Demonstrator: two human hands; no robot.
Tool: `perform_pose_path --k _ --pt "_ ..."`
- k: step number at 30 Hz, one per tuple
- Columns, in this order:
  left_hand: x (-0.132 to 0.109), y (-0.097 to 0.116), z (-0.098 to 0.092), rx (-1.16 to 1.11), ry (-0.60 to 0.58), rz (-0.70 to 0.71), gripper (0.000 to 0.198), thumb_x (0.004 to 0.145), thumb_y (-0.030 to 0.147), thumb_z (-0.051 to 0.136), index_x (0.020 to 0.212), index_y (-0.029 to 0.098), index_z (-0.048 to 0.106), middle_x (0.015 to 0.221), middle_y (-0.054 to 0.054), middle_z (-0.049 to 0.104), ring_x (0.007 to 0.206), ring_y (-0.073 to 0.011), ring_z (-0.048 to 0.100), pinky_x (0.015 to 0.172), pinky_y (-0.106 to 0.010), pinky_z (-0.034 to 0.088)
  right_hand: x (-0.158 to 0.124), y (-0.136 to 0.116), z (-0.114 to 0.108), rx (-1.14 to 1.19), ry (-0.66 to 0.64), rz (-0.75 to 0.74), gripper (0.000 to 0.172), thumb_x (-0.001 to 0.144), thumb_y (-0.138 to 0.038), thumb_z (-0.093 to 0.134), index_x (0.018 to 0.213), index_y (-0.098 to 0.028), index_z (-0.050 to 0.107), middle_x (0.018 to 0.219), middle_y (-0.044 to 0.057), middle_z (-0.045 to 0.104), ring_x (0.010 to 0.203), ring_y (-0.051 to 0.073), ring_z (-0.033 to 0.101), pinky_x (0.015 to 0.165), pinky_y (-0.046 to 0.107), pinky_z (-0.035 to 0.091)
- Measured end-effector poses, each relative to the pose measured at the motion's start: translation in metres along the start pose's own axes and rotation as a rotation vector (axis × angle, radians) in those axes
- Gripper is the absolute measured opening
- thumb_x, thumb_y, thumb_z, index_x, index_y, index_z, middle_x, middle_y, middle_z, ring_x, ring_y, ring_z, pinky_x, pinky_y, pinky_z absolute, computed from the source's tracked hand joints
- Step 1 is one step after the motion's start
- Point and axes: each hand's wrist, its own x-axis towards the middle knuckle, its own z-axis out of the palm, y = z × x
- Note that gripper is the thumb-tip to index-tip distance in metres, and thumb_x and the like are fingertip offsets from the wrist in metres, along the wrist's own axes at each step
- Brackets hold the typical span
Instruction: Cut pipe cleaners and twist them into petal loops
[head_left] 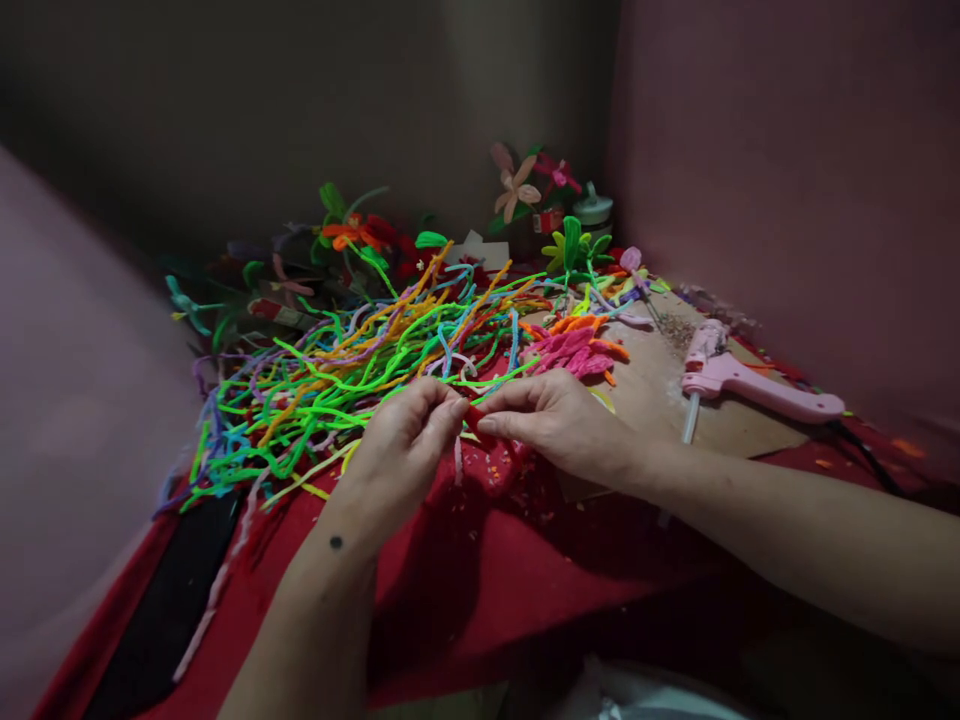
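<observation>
My left hand (409, 440) and my right hand (559, 420) meet over the near edge of the pile, their fingertips almost touching. Between them is a small piece of red pipe cleaner (474, 414), pinched from both sides and mostly covered by the fingers. Right behind my hands spreads a big heap of pipe cleaners (405, 335) in green, orange, purple, blue and other colours. A bundle of pink and orange bent pipe cleaner petals (574, 348) lies just beyond my right hand.
A pink glue gun (750, 380) with a glue stick rests on a cardboard sheet (652, 400) at the right. Pipe cleaner flowers (516, 188) and a lidded jar (592, 208) stand at the back. A flat black object (172, 610) lies front left on the red cloth (510, 600).
</observation>
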Motion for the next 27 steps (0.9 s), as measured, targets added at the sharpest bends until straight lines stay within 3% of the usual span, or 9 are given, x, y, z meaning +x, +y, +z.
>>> perform_pose_path --k 8,14,19,23,27 --pt "0.0003 0.0025 -0.0004 -0.165 0.031 0.008 0.014 0.077 0.03 0.062 0.073 0.017 0.065 0.068 0.002 0.057 0.061 -0.0095 0.047 0.055 -0.021 0.035 -0.0006 -0.0001 0.0011 0.185 0.05 0.101 0.006 0.067 -0.016 0.063 0.064 -0.012 0.067 0.055 -0.002 0.058 0.052 0.008 0.047 0.051 0.022 0.035" --pt "-0.0005 0.0035 -0.004 -0.311 -0.03 -0.091 0.014 0.073 0.03 0.066 0.071 0.016 0.066 0.061 0.003 0.053 0.053 -0.0067 0.041 0.048 -0.02 0.03 -0.0012 -0.0049 0.0005 0.292 0.046 0.161 0.003 0.064 -0.012 0.063 0.062 -0.012 0.066 0.052 -0.002 0.058 0.048 0.006 0.046 0.05 0.021 0.036" --pt "0.0006 0.0012 -0.0049 -0.446 -0.098 -0.145 0.012 0.07 0.025 0.07 0.071 0.015 0.065 0.061 0.002 0.056 0.053 -0.0052 0.045 0.047 -0.016 0.034 0.0006 -0.0059 0.0002 0.374 0.036 0.211 0.002 0.061 -0.011 0.063 0.06 -0.012 0.065 0.049 -0.003 0.056 0.047 0.007 0.046 0.049 0.021 0.035" --pt "0.0005 -0.0001 -0.0039 -0.545 -0.119 -0.205 0.011 0.069 0.022 0.07 0.072 0.015 0.063 0.053 0.005 0.052 0.041 -0.0022 0.041 0.038 -0.013 0.03 0.002 -0.0025 0.0012 0.501 0.008 0.251 0.002 0.059 -0.013 0.066 0.06 -0.012 0.064 0.048 -0.003 0.054 0.045 0.006 0.044 0.048 0.021 0.033" --pt "0.0006 0.0003 -0.0004 -0.589 -0.124 -0.201 0.011 0.071 0.022 0.068 0.074 0.015 0.061 0.051 0.005 0.055 0.038 -0.0057 0.046 0.035 -0.016 0.036 0.0002 -0.0019 0.0016 0.553 -0.058 0.306 0.008 0.063 -0.018 0.067 0.062 -0.01 0.066 0.056 0.001 0.06 0.05 0.008 0.05 0.052 0.022 0.037"
